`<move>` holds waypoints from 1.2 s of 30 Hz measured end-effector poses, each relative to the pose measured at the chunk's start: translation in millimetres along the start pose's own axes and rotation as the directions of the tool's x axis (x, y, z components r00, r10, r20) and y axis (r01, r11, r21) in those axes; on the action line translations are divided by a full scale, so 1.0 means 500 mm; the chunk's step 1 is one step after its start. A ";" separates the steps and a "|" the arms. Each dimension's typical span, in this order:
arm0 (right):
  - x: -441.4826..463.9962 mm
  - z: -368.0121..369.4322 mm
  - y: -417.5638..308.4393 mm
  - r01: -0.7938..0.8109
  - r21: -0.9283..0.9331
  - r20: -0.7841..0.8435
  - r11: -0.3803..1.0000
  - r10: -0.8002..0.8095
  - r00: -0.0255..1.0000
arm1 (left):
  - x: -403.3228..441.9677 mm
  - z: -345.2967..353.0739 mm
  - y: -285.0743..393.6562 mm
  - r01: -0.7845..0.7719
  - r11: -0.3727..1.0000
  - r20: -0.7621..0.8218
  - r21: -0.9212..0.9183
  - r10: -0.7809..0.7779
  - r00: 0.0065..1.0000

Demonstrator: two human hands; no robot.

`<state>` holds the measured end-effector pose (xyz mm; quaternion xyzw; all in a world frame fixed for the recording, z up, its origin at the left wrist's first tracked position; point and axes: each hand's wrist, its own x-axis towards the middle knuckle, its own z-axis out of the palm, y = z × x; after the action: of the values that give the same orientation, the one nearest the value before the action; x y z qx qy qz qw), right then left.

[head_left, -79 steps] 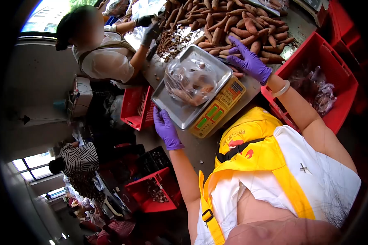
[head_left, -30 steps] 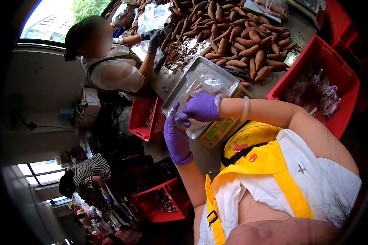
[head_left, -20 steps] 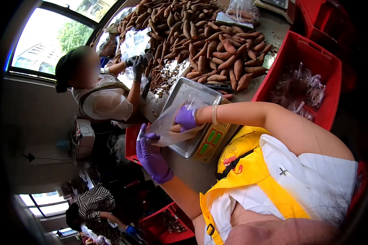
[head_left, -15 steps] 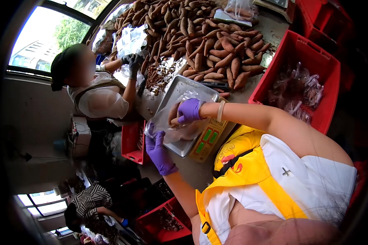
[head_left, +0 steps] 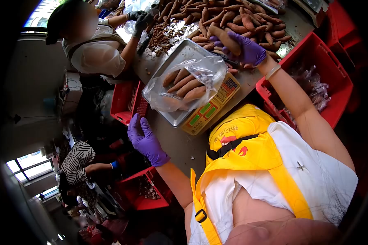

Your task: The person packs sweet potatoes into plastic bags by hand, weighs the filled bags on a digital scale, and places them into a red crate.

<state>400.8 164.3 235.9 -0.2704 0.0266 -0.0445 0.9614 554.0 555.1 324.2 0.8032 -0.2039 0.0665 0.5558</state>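
Note:
My right hand [head_left: 249, 49], in a purple glove, is closed around a sweet potato [head_left: 229, 40] above the edge of the heap. My left hand [head_left: 148, 143], gloved alike, is open and holds nothing, its fingers stretched out near the scale's left corner. Between them a clear plastic bag [head_left: 213, 70] with several sweet potatoes [head_left: 186, 85] inside lies on the metal pan [head_left: 180, 53] of a scale. Green displays light up the scale's yellow front [head_left: 204, 115].
Sweet potatoes [head_left: 245, 20] are heaped across the table's far side. A red crate [head_left: 335, 102] with bagged goods stands at right; a smaller red crate [head_left: 120, 102] is left of the scale. A co-worker [head_left: 96, 53] in dark gloves stands at upper left.
My left hand has let go of the bag and drawn back. The right hand has left the bag, moving right to the heap, and now grips a sweet potato. The bag rests on the pan.

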 end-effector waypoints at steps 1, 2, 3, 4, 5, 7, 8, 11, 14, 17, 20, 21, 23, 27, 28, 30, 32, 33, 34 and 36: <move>-0.001 -0.021 -0.039 0.023 -0.117 -0.134 0.993 -0.039 0.990 | -0.007 -0.015 -0.005 0.037 0.999 -0.008 0.000 -0.037 0.999; 0.013 -0.048 -0.077 0.061 -0.203 -0.212 0.977 -0.105 0.972 | -0.019 -0.019 0.033 0.067 0.994 -0.035 0.089 -0.064 0.997; 0.022 -0.056 -0.110 0.074 -0.245 -0.246 0.967 -0.136 0.960 | -0.025 -0.024 0.041 0.078 0.992 -0.043 0.098 -0.074 0.996; 0.031 -0.064 -0.143 0.082 -0.288 -0.280 0.954 -0.166 0.946 | -0.031 -0.029 0.045 0.092 0.990 -0.049 0.104 -0.087 0.995; 0.032 -0.051 -0.176 0.212 -0.213 -0.125 0.954 -0.241 0.962 | -0.035 -0.033 0.050 0.104 0.989 -0.054 0.108 -0.099 0.994; 0.049 -0.049 -0.236 0.423 -0.005 0.168 0.906 -0.416 0.893 | -0.043 -0.036 0.049 0.083 0.985 -0.071 0.150 -0.073 0.995; 0.078 -0.114 -0.255 0.514 -0.029 0.072 0.857 -0.511 0.857 | -0.046 -0.036 0.034 0.066 0.993 -0.060 0.097 -0.061 0.996; 0.065 0.011 -0.208 0.435 -0.106 0.108 0.894 -0.424 0.899 | -0.053 -0.032 0.003 0.080 0.996 -0.041 0.027 -0.079 0.996; 0.066 0.097 -0.118 0.338 -0.475 0.057 0.812 -0.355 0.933 | -0.048 -0.007 0.004 0.058 0.998 -0.007 -0.008 -0.058 0.998; 0.078 0.170 -0.019 0.366 -0.821 0.134 0.438 -0.475 0.870 | -0.024 0.052 0.074 -0.208 0.883 -0.008 0.420 0.232 0.973; 0.096 0.249 0.116 0.506 -0.781 0.277 0.366 -0.523 0.806 | 0.023 0.133 0.083 -0.354 0.665 0.100 0.658 0.389 0.916; 0.092 0.263 0.147 0.460 -0.846 0.343 0.270 -0.387 0.856 | 0.040 0.160 0.064 -0.394 0.589 0.128 0.706 0.441 0.888; 0.101 0.250 0.198 0.401 -0.911 0.410 -0.101 -0.090 0.908 | 0.075 0.186 0.004 -0.222 0.757 0.243 0.614 0.086 0.966; 0.072 0.175 0.199 0.221 -0.873 0.170 -0.434 0.153 0.973 | 0.043 0.091 -0.025 0.622 0.368 0.585 -0.691 -0.220 0.781; 0.056 0.155 0.192 0.314 -0.836 0.290 -0.450 0.125 0.949 | 0.024 0.055 -0.024 0.631 0.253 0.585 -0.734 -0.238 0.776; 0.031 0.202 0.181 0.161 -0.822 0.098 -0.546 0.143 0.985 | -0.006 0.004 -0.012 0.607 0.375 0.566 -0.701 -0.226 0.793; 0.025 0.238 0.190 0.037 -0.807 -0.068 -0.590 0.155 0.986 | -0.032 -0.015 0.019 0.600 0.478 0.562 -0.641 -0.239 0.792; 0.030 0.239 0.202 0.085 -0.821 -0.007 -0.564 0.160 0.987 | -0.040 -0.017 0.040 0.604 0.516 0.566 -0.607 -0.253 0.784; 0.050 0.219 0.241 0.160 -0.848 0.121 -0.506 0.109 0.987 | -0.047 -0.014 0.050 0.584 0.569 0.537 -0.579 -0.272 0.798; 0.076 0.221 0.282 0.181 -0.851 0.184 -0.492 0.044 0.982 | -0.053 -0.012 0.064 0.598 0.566 0.569 -0.567 -0.256 0.781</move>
<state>456.7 337.5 255.2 -0.9676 -0.0299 -0.0477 0.2463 518.0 557.7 345.1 0.5355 -0.1219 -0.3362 0.7651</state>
